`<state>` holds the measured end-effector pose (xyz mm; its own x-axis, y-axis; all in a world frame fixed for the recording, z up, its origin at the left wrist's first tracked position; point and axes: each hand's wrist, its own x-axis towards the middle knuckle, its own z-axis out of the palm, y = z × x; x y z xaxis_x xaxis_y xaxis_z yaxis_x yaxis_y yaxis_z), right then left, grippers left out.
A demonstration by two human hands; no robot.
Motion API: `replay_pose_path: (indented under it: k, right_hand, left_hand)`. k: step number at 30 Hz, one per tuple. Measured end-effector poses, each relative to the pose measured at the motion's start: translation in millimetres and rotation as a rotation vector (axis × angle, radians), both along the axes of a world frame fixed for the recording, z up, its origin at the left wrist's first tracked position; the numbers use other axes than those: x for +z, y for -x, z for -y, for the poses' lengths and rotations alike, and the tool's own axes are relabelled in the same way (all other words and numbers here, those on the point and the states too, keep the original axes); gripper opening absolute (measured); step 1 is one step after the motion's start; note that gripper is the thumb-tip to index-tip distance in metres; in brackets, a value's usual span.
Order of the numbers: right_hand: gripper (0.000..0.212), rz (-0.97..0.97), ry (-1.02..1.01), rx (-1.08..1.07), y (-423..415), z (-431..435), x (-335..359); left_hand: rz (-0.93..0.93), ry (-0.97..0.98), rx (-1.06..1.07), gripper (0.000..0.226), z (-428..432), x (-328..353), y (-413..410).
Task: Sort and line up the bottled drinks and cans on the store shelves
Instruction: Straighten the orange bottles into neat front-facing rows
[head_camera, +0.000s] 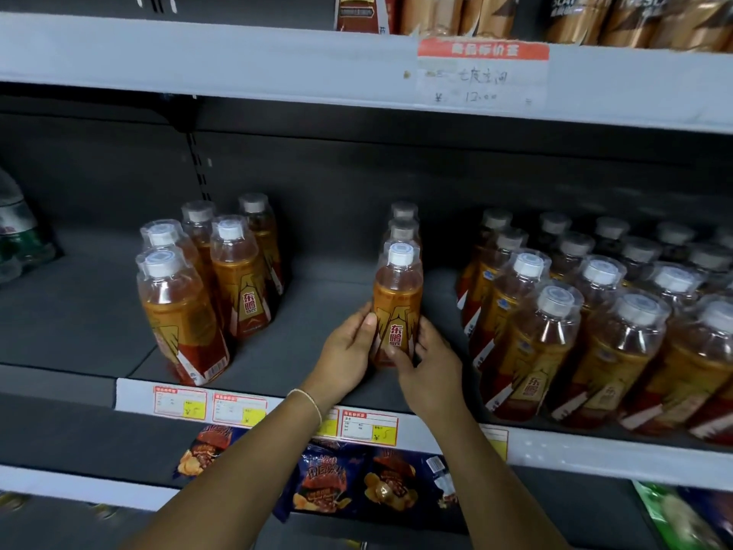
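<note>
An amber drink bottle with a white cap stands upright at the front of a short single-file row on the middle shelf. My left hand grips its left side, thumb on the label. My right hand grips its right side and lower front. Two more bottles stand behind it. A loose cluster of the same bottles stands to the left. A dense block of several rows of them fills the right part of the shelf.
Bare shelf floor lies between the left cluster and the middle row. Price tags line the shelf's front edge. Snack bags lie on the shelf below. Coffee bottles stand on the shelf above. A green-labelled water bottle is at far left.
</note>
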<state>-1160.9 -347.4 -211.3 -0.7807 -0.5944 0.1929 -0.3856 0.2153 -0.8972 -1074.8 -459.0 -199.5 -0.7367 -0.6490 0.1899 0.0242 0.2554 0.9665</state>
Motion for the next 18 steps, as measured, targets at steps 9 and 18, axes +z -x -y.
replay_pose_path:
  k: [9, 18]
  right_hand:
    - [0.066, -0.098, -0.077, -0.032, -0.4, 6.0, -3.5]
    - [0.060, -0.120, -0.091, -0.125, -3.2, 3.5, -6.1]
  left_hand:
    - [0.032, 0.089, -0.041, 0.044, 9.8, -10.0, 3.6]
    - [0.003, 0.069, 0.021, 0.037, 9.0, -11.6, 6.2]
